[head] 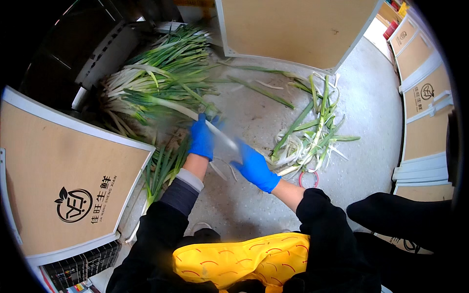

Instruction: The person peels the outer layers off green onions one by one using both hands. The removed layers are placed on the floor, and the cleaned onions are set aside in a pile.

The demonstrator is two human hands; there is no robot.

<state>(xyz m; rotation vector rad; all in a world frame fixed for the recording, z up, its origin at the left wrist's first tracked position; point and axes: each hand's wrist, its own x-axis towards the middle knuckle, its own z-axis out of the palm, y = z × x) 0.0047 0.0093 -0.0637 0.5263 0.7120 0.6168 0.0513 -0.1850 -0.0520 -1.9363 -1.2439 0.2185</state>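
Observation:
My left hand (201, 137), in a blue glove, is closed around a long green onion (176, 107). The onion slants across the picture, its green leaves up to the left and its white shank down to the right. At the white end is my right hand (256, 169), also gloved in blue. Its thumb stands apart from the fingers, and motion blur hides whether it grips the shank. Beyond my left hand lies a big heap of green onions (172, 69) on the floor. More green onions (165, 161) lie under my left forearm.
Stripped leaves and skins (318, 128) lie on the grey floor (370, 110) at right, beside a pink-red ring (308, 179). Wood-coloured panels stand at left (73, 157), ahead (293, 29) and right (425, 121). A yellow patterned cloth (242, 258) covers my lap. Someone's dark-clothed leg (395, 216) appears at right.

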